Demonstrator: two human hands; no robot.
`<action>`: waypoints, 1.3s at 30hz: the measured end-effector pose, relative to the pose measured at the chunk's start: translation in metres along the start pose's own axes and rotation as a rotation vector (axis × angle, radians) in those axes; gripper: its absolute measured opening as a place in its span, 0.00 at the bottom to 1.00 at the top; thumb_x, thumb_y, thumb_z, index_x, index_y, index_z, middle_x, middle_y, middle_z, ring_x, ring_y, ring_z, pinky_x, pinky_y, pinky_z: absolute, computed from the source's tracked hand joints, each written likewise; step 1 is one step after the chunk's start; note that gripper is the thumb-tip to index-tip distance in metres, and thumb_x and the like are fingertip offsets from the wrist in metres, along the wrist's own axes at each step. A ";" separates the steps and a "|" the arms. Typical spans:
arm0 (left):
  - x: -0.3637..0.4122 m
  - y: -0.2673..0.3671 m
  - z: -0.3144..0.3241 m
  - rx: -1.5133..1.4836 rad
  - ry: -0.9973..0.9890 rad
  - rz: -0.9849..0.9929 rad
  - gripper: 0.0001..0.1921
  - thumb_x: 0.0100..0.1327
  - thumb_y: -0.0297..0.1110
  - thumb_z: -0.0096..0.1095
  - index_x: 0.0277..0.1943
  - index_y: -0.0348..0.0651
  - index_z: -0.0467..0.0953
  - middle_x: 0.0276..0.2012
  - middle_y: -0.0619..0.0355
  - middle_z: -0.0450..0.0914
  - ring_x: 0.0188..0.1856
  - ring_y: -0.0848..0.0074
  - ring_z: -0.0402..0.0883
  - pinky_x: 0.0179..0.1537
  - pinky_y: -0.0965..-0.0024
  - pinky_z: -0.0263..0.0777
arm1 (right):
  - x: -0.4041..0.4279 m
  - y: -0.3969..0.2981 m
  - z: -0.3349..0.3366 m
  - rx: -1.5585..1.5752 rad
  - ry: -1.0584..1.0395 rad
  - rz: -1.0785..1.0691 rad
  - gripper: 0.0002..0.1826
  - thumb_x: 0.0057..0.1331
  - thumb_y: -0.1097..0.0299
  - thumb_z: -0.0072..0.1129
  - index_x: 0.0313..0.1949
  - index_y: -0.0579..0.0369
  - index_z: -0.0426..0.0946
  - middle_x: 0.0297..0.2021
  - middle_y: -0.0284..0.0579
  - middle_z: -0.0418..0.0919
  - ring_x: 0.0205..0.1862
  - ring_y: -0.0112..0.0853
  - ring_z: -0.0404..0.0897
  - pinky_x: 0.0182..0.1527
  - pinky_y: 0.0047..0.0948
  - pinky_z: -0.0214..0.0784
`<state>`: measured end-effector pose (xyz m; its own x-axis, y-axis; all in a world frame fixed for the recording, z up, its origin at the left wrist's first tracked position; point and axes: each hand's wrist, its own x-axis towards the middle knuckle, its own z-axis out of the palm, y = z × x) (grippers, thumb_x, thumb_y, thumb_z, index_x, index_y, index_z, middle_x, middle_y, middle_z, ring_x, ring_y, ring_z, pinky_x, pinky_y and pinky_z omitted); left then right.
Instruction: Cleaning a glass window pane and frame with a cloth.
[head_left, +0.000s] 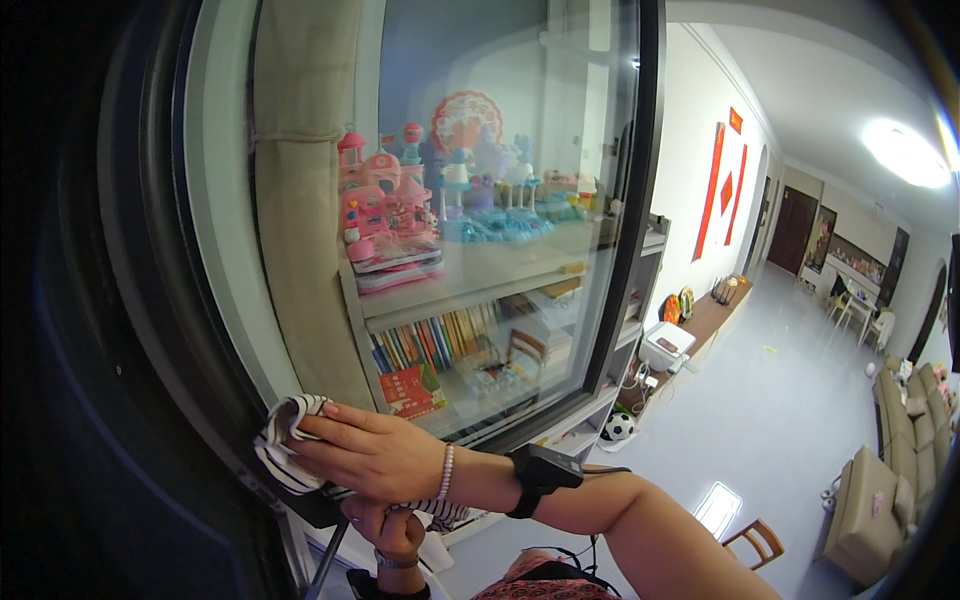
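My right hand (367, 454) presses a black-and-white striped cloth (300, 401) against the lower left corner of a glass window sash (480, 300). The fingers lie flat over the folded cloth. A beaded bracelet and a black strapped device (546, 469) sit on that wrist and forearm. Just below, my left hand (390, 531) is curled with striped fabric (439, 514) bunched at it; whether this joins the cloth above is hidden by my right wrist. The sash's dark frame (517, 424) runs along the bottom of the pane.
Behind the glass, a shelf unit (465, 289) holds toy castles (386, 191) and books (435, 337). A beige curtain (307, 270) hangs on its left. A metal stay (328, 559) slants below the sash. Farther off are a soccer ball (619, 426), a wooden chair (754, 544) and a sofa (900, 427).
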<state>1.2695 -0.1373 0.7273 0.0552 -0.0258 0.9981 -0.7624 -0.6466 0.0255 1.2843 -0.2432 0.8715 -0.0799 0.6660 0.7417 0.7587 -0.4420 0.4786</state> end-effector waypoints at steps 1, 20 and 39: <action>-0.001 -0.002 -0.001 -0.001 -0.005 0.003 0.04 0.53 0.20 0.52 0.25 0.37 0.72 0.37 0.52 0.76 0.40 0.56 0.71 0.41 0.59 0.64 | -0.004 0.002 -0.003 0.000 0.003 0.005 0.27 0.59 0.64 0.49 0.58 0.56 0.74 0.61 0.42 0.70 0.66 0.41 0.66 0.69 0.41 0.56; 0.010 -0.003 -0.004 0.073 -0.125 -0.026 0.13 0.49 0.17 0.56 0.33 0.45 0.84 0.40 0.56 0.78 0.42 0.63 0.75 0.46 0.60 0.66 | -0.146 0.098 -0.105 -0.522 0.468 0.757 0.23 0.60 0.82 0.45 0.56 0.65 0.74 0.64 0.58 0.68 0.66 0.52 0.65 0.67 0.41 0.55; -0.004 -0.013 0.009 0.125 -0.052 0.123 0.10 0.67 0.37 0.57 0.27 0.53 0.77 0.39 0.63 0.82 0.38 0.71 0.77 0.41 0.65 0.63 | -0.091 -0.013 -0.001 -0.296 0.218 0.774 0.29 0.48 0.73 0.60 0.54 0.53 0.77 0.58 0.53 0.70 0.62 0.51 0.66 0.65 0.59 0.54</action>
<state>1.2850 -0.1361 0.7222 0.0023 -0.1475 0.9891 -0.6796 -0.7258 -0.1066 1.2812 -0.2988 0.7985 0.2453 -0.0055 0.9694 0.4532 -0.8833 -0.1197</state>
